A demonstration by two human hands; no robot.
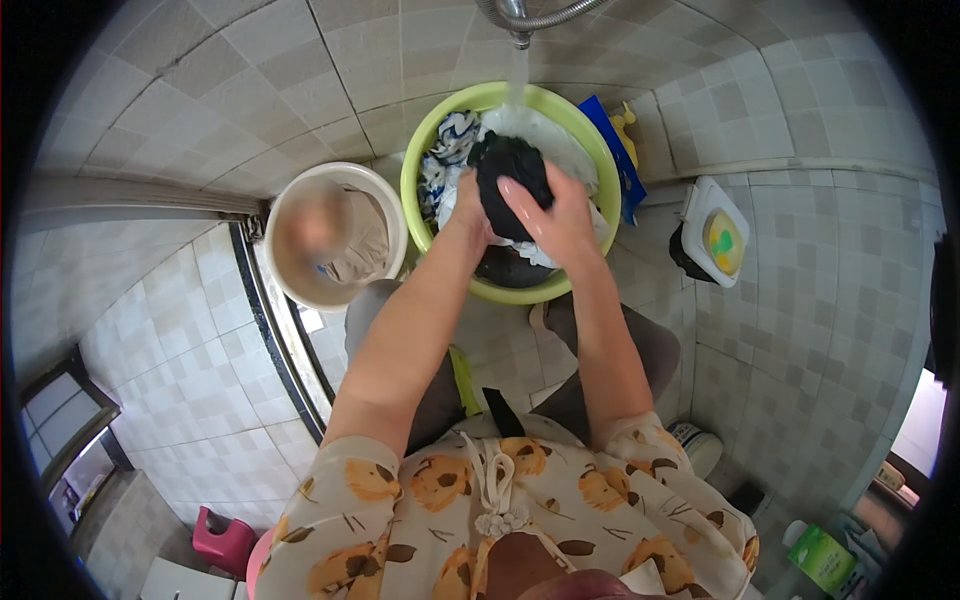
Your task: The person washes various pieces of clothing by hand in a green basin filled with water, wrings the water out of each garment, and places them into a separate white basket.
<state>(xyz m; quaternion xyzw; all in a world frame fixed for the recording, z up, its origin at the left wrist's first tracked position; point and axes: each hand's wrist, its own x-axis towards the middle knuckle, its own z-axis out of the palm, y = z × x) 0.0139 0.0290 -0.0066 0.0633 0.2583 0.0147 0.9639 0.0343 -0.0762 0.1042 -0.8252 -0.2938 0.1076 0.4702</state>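
Observation:
A bunched wet black cloth [514, 176] is pressed between my two hands above a light-green plastic basin [414, 157]. My left hand [474, 206] grips its left side, and its fingers are partly hidden. My right hand [551, 217] holds the right side, thumb across the front. Under the cloth the basin holds white fabric [566, 142], blue-and-white patterned fabric [454, 142] and a dark piece [514, 268] near the front. Water runs from a metal faucet [520, 34] into the back of the basin.
A cream basin [401, 240] with beige fabric [364, 244] stands at the left; part of it is blurred. Behind the green basin's right side are a blue packet [611, 157] and a yellow bottle [626, 135]. A white holder [724, 232] hangs on the tiled right wall. A pink stool [223, 544] stands lower left.

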